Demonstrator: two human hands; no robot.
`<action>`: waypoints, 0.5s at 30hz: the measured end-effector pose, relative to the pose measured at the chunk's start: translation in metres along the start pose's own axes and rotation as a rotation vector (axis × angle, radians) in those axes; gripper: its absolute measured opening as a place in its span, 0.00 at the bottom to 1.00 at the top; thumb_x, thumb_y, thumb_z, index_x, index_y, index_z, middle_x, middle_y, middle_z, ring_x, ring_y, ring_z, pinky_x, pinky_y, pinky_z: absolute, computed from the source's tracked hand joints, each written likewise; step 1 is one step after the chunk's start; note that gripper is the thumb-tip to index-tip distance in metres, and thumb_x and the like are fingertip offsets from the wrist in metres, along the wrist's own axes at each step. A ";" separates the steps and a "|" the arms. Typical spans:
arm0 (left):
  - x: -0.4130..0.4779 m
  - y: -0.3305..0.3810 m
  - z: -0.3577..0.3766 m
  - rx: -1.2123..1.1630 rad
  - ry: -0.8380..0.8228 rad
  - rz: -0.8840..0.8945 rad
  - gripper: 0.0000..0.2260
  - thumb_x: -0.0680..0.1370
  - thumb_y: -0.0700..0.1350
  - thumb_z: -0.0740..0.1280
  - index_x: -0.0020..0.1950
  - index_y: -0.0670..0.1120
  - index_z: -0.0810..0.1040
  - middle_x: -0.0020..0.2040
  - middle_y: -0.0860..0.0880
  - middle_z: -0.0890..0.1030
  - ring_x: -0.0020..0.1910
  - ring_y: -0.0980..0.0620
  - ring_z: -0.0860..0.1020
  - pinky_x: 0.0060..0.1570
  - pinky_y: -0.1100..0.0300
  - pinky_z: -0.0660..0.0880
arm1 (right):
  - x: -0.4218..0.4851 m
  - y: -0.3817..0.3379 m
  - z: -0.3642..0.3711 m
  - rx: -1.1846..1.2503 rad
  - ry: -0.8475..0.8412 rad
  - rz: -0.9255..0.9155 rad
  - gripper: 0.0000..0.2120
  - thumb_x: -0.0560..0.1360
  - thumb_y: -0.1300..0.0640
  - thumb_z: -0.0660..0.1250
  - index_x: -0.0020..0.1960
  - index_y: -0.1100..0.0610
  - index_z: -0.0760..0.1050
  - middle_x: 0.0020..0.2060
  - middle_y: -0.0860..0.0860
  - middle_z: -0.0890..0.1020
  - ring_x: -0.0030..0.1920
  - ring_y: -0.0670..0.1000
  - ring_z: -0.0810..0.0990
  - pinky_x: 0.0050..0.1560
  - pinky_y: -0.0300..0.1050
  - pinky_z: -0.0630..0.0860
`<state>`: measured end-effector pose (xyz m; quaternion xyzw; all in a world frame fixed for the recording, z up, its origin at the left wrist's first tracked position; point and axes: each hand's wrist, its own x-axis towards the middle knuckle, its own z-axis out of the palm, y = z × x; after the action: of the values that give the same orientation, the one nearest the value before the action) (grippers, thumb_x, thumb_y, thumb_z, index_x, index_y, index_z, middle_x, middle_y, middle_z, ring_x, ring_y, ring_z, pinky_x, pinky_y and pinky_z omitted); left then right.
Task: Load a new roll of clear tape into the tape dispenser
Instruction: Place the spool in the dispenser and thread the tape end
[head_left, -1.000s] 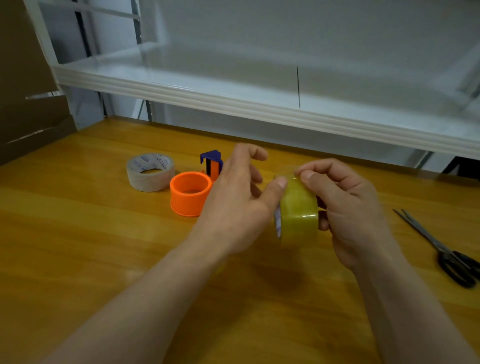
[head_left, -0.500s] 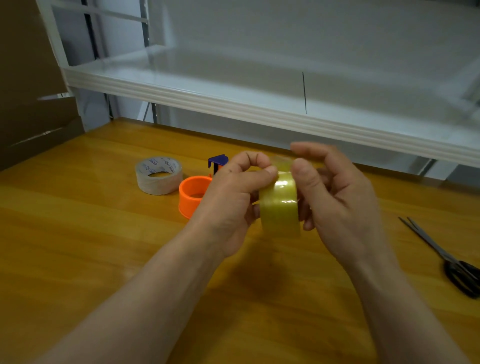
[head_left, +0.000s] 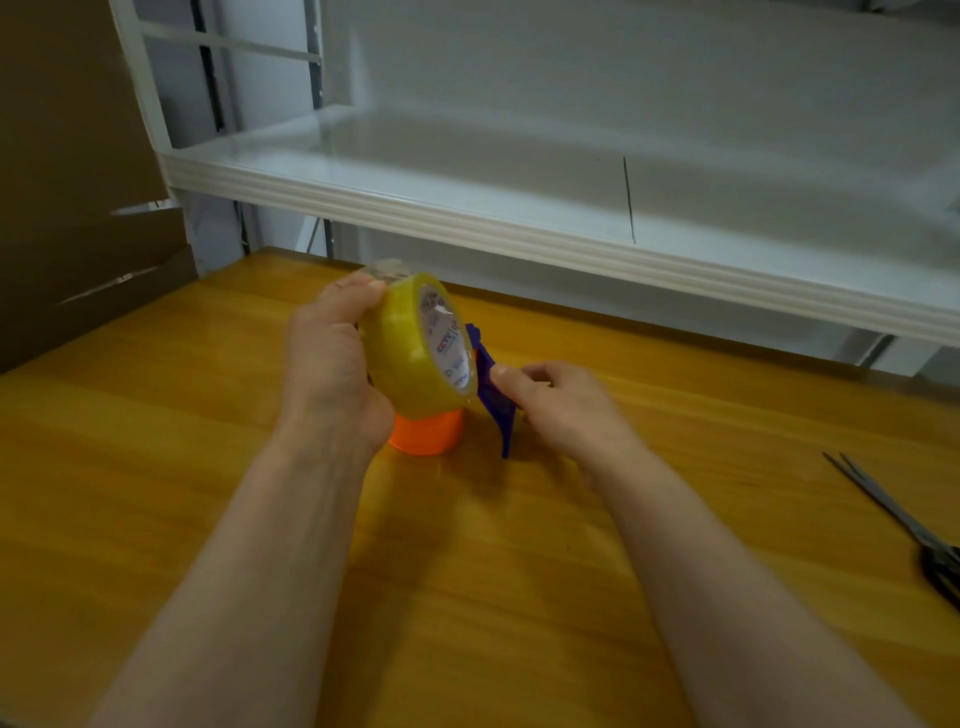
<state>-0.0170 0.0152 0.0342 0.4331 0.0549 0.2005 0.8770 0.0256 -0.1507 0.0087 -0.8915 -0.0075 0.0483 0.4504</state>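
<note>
Above the worktop (head_left: 208, 467), left hand (head_left: 327, 364) fingers clasp the clear tape roll (head_left: 415, 345), core facing right, evidently for mounting. Right hand (head_left: 558, 402) fingers pinch the dispenser's blue handle (head_left: 493, 395), steadying its orange hub (head_left: 428, 434) directly beneath the roll.

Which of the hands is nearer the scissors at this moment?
Right. The right hand grips the dispenser's blue handle, well short of the scissors at the table's right edge; the left hand, holding the tape roll, is farther away.

Tape roll (head_left: 410, 348) above dispenser (head_left: 428, 428).
</note>
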 end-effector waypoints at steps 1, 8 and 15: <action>0.001 -0.002 0.000 0.006 -0.004 -0.015 0.06 0.77 0.40 0.65 0.50 0.45 0.80 0.42 0.51 0.82 0.47 0.48 0.81 0.53 0.46 0.79 | 0.004 -0.002 0.005 -0.030 -0.029 0.021 0.29 0.75 0.34 0.66 0.68 0.52 0.76 0.62 0.51 0.82 0.59 0.54 0.81 0.58 0.54 0.80; 0.000 -0.005 0.003 -0.028 -0.016 -0.078 0.07 0.78 0.40 0.64 0.48 0.46 0.83 0.42 0.51 0.84 0.47 0.48 0.82 0.56 0.45 0.79 | 0.010 -0.002 0.009 -0.196 0.053 0.037 0.12 0.82 0.52 0.60 0.47 0.57 0.77 0.41 0.55 0.84 0.39 0.56 0.83 0.37 0.50 0.79; -0.009 -0.011 0.013 -0.011 -0.017 -0.166 0.08 0.79 0.40 0.64 0.52 0.46 0.82 0.48 0.47 0.84 0.52 0.44 0.82 0.54 0.44 0.80 | -0.009 0.010 -0.027 0.310 0.050 0.089 0.03 0.82 0.54 0.63 0.54 0.51 0.69 0.45 0.54 0.80 0.41 0.53 0.79 0.40 0.49 0.78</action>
<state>-0.0183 -0.0038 0.0330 0.4238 0.0820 0.1235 0.8936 0.0186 -0.1784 0.0173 -0.8116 0.0507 0.0468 0.5801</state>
